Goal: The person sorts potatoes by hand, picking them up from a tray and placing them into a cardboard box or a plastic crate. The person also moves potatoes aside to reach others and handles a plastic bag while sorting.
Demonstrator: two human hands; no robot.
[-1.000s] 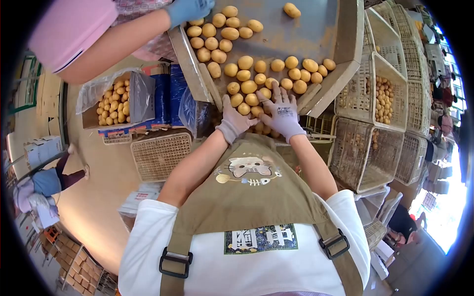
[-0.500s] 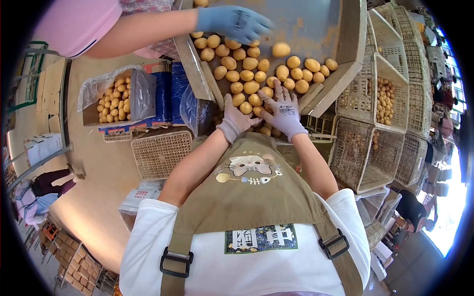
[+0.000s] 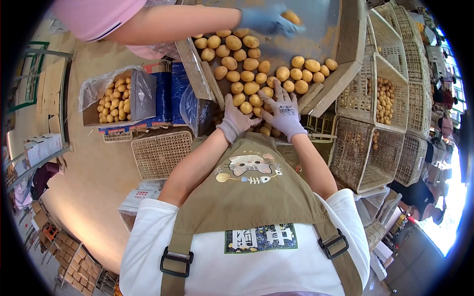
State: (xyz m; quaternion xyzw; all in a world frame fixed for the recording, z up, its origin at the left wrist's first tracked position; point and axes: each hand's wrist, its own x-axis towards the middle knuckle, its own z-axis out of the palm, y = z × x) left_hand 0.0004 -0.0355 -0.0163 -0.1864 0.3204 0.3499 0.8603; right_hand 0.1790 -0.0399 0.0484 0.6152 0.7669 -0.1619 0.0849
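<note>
Many yellow potatoes [image 3: 250, 64] lie at the narrow front end of a metal sorting table [image 3: 316, 34] with raised side walls. My left hand [image 3: 235, 120], in a pale glove, rests at the left of the outlet, fingers stretched forward beside the nearest potatoes. On the other side, my right hand [image 3: 285, 112] in a matching glove lies with spread fingers against the potatoes. Both thumbs point inward, nearly meeting below the front potatoes. More potatoes [image 3: 265, 130] show beneath my hands, partly hidden by the apron.
A co-worker's blue-gloved hand [image 3: 264, 20] holds a potato [image 3: 291, 17] over the table. At left stands a plastic-lined box [image 3: 143, 96] of potatoes, with an upturned plastic crate [image 3: 162, 155] nearby. Stacked crates [image 3: 353, 153] line the right side, some containing potatoes.
The co-worker's hand has moved right and now holds a potato. The lone potato near the table's middle is gone from its spot. My hands have barely moved.
</note>
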